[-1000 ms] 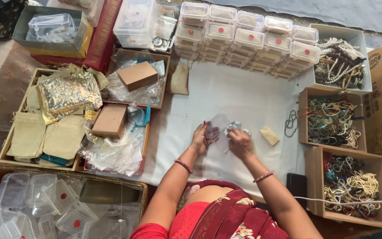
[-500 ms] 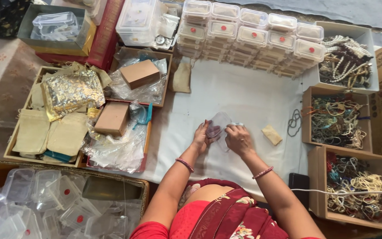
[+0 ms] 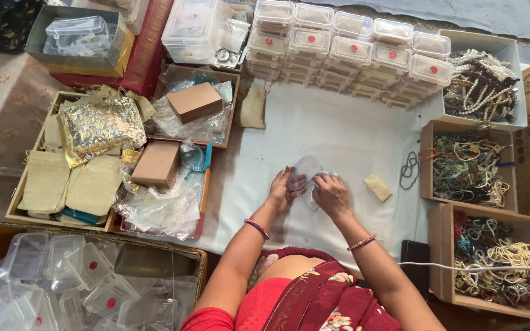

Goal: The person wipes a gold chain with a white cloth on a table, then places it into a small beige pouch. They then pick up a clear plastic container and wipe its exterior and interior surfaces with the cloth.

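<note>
Both hands (image 3: 311, 190) grip a clear, rounded plastic box (image 3: 305, 170).

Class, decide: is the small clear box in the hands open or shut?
Open: the clear box's lid stands raised between left hand and right hand.

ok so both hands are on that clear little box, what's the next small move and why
Probably press the lid down to close it. The left hand steadies the small clear plastic box on the white cloth, its lid looks raised, and the right hand covers its near edge, seemingly tucking something in. The stacked clear boxes behind are all closed.
</note>
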